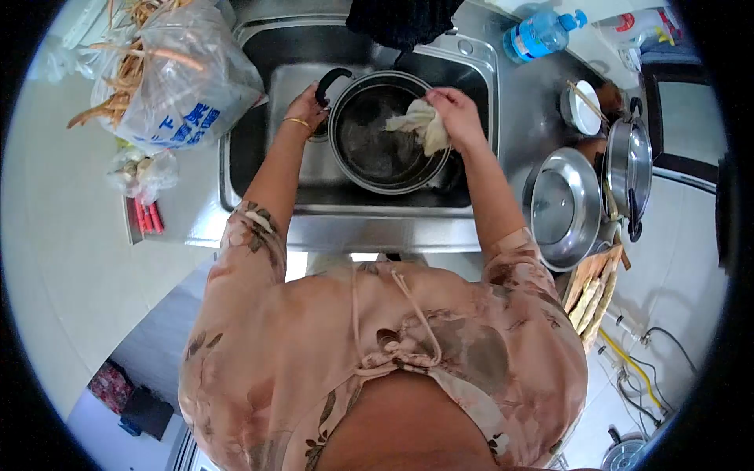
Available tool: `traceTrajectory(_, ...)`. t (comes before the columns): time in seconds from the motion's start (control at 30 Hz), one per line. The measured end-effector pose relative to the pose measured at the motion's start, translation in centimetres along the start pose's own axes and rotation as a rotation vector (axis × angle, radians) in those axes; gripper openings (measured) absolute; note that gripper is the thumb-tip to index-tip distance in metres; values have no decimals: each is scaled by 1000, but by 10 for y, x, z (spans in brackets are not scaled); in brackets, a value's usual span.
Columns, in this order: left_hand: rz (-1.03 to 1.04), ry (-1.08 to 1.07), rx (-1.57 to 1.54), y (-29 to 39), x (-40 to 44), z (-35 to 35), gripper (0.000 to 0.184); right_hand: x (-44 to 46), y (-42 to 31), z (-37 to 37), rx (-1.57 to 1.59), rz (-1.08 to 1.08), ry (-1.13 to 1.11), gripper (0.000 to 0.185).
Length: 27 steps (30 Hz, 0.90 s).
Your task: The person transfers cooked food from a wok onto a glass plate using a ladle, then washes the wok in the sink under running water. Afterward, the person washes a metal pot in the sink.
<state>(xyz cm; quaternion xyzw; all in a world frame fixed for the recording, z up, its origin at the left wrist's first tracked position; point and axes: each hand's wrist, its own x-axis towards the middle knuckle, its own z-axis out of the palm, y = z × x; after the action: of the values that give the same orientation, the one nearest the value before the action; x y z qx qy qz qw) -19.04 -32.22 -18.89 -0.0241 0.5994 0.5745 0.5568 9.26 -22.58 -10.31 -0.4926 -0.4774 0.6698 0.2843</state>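
A dark round pot (377, 137) with a metal rim sits in the steel sink (294, 86), over its middle. My left hand (308, 108) is at the black handle (334, 78) on the pot's left side, its fingers closed round it. Above the pot's right rim, my right hand (454, 114) is closed on a pale, crumpled cloth (420, 125), which hangs over the inside of the pot. The bottom of the pot looks wet.
A plastic bag (188, 78) with dry peelings stands left of the sink, a smaller bag (149, 174) below it. On the right are a blue bottle (538, 37), a white bowl (583, 108), a steel basin (564, 208) and a lidded pan (628, 165). Dark cloth (400, 20) hangs behind the sink.
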Motion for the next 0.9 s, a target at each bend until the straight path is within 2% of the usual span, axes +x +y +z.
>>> traceTrajectory(0.07, -41, -65, -33, 8, -6, 6, 33, 44, -4, -17, -13, -289, 159, 22)
traceTrajectory(0.1, -26, -56, 8, 6, -5, 3, 30, 81, -1, -36, -226, -409, 263, 26)
traceTrajectory(0.17, -51, -61, 163, 4, -9, -7, 27, 111, -39, -38, -599, -497, 495, 39)
traceTrajectory(0.23, -46, -5, 265, 5, -27, -6, 24, 151, -63, -33, -805, -563, 459, 50)
traceTrajectory(0.33, -4, -48, 287, 11, -36, -19, 27, 188, -86, -23, -1178, -497, 336, 52)
traceTrajectory(0.43, 86, 85, 287, 27, -57, -19, 29, 311, -30, -65, -1593, -647, 268, 32)
traceTrajectory(0.53, 110, 216, 208, 31, -74, -17, 29, 298, -21, -74, -1073, -452, 460, 33)
traceTrajectory(0.57, 124, 222, 170, 28, -75, -20, 29, 260, -40, -60, -733, -392, 356, 36)
traceTrajectory(0.67, 138, 241, 80, 25, -83, -19, 28, 232, -54, -56, -708, -342, 314, 39)
traceTrajectory(0.7, 135, 230, 53, 25, -84, -19, 28, 224, -54, -55, -690, -305, 368, 40)
traceTrajectory(0.8, 110, 221, -14, 24, -90, -14, 25, 170, -60, -60, -685, -390, 365, 49)
traceTrajectory(0.83, 101, 236, -37, 26, -96, -12, 24, 186, -29, -79, -465, -351, 355, 43)
traceTrajectory(0.9, 122, 183, -83, 23, -89, -26, 25, 139, -26, -85, -356, -321, 393, 39)
